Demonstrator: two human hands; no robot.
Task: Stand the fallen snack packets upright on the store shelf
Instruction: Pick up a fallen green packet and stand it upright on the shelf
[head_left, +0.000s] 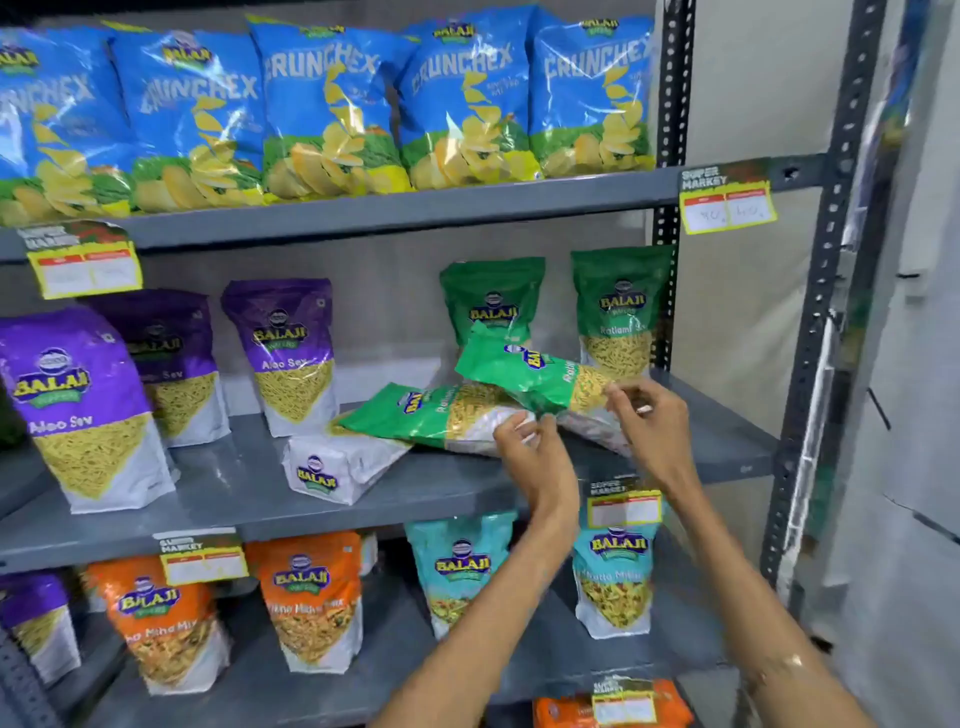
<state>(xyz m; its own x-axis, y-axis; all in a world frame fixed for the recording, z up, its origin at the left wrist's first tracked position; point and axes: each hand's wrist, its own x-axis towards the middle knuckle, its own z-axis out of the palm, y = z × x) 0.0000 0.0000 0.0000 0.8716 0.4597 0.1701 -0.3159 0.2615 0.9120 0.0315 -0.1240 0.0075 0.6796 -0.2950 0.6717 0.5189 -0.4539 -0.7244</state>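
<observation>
On the grey middle shelf (249, 483) two green Ratlami Sev packets have fallen. The lower green packet (436, 418) lies flat. The upper green packet (524, 376) rests tilted across it, top pointing left. My left hand (532, 454) pinches the upper packet's lower edge. My right hand (652, 421) holds its bottom end on the right. A third fallen packet (337, 473) lies with its white base towards me, partly under the lower green one. Two green packets (493, 301) (621, 306) stand upright behind.
Purple Aloo Sev packets (83, 405) (291, 353) stand upright on the left of the same shelf. Blue Crunchex bags (332, 104) fill the shelf above; orange and teal packets (460, 577) stand below. Yellow price tags hang on the shelf edges. A metal upright (826, 291) bounds the right side.
</observation>
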